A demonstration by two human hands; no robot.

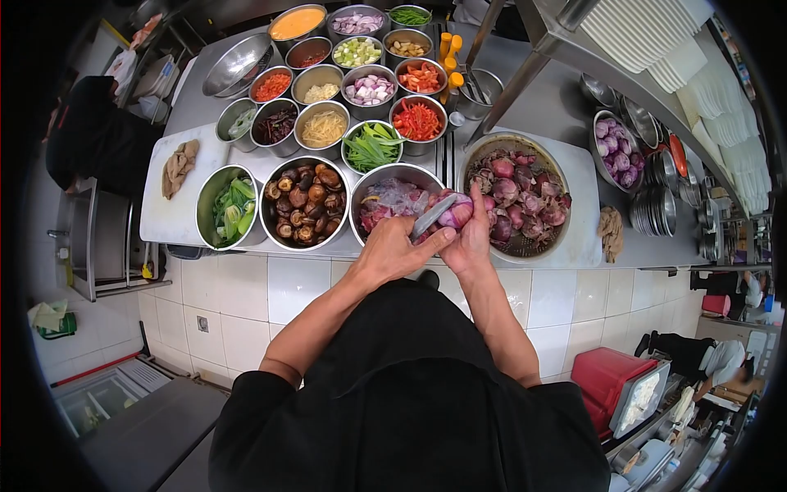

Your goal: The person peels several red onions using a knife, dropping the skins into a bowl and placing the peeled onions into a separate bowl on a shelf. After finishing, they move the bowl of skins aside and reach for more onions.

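Note:
My left hand (402, 250) grips a knife (434, 215) with a grey blade, which lies against a red onion (457, 211). My right hand (470, 242) is closed around that onion, its fingers pointing away from me. Both hands are over the near right rim of a steel pot (355, 197) that holds onion pieces or skins and something like clear plastic. Just right of my hands stands a wide perforated steel basin (533, 252) full of unpeeled red onions (506, 193). The knife's handle is hidden in my left hand.
Left of the pot stand a pot of mushrooms (305, 205) and one of leafy greens (234, 209). Several containers of cut vegetables fill the back. A bowl of peeled onions (619, 152) sits right. A shelf post (515, 64) rises behind. Other people (106, 139) stand at the sides.

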